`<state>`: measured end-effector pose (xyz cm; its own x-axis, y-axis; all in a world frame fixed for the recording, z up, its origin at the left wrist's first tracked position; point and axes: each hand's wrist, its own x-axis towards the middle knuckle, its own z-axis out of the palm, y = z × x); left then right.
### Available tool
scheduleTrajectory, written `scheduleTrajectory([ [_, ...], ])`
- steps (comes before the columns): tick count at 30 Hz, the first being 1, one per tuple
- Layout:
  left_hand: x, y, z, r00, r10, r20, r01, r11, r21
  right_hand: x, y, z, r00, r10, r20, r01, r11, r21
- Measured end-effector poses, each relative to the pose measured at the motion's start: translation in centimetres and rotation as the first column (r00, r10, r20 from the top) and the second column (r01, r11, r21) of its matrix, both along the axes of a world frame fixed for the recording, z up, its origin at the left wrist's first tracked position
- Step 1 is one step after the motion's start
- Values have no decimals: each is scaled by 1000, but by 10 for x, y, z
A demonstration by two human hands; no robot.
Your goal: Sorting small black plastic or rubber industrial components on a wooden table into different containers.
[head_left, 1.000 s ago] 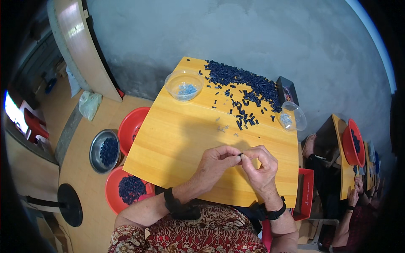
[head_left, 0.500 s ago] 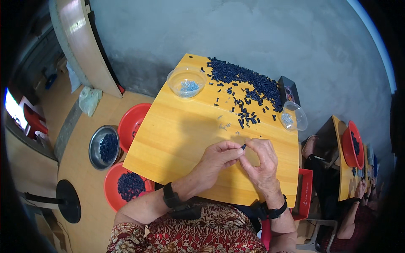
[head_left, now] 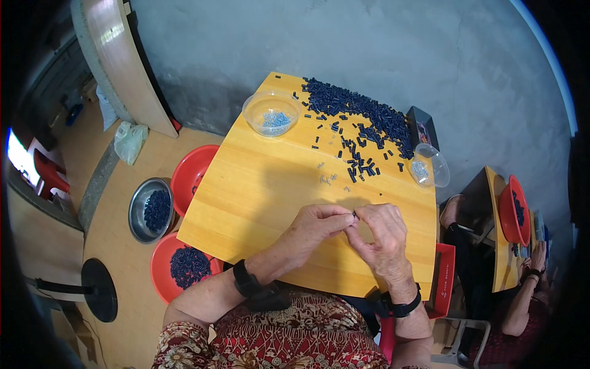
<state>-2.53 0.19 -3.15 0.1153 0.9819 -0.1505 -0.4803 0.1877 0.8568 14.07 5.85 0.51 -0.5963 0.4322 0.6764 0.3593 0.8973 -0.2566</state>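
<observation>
My left hand (head_left: 314, 226) and my right hand (head_left: 383, 237) meet fingertip to fingertip over the near part of the yellow wooden table (head_left: 258, 184). Between them, both pinch a small dark piece (head_left: 354, 214), mostly covered by the fingers. Beyond my hands lie scattered dark short cylinders (head_left: 362, 165), thickening into a long heap (head_left: 353, 107) along the far edge. A few tiny pale bits (head_left: 328, 179) rest on the wood nearer to me. The far left corner holds a clear bowl (head_left: 251, 123) of small bluish-silver parts; a smaller clear bowl (head_left: 439, 172) with similar parts sits at the right edge.
A black box (head_left: 424, 126) stands at the table's far right corner. On the floor to the left are red basins (head_left: 161, 270) and a steel bowl (head_left: 136, 212) with dark pieces. A red crate (head_left: 444, 280) is at the right, near another person's arm (head_left: 519, 307) and table.
Both hands stay together at nearly the same spot, and the dark piece shows less between the fingertips. At the right, the other person's arm has shifted.
</observation>
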Motion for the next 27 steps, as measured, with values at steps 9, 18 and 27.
scheduleTrajectory([
  [9,5,0,5,991,50,-121,-41,996,78,10,9,6,986,42,-163,-112,888,-447],
  [18,10,-5,3,951,193,-243,-162,976,144,-4,-7,-3,984,-116,-134,54,915,-401],
  [27,11,-1,3,991,124,46,-125,992,20,-1,-3,7,999,-23,-33,17,984,-178],
])
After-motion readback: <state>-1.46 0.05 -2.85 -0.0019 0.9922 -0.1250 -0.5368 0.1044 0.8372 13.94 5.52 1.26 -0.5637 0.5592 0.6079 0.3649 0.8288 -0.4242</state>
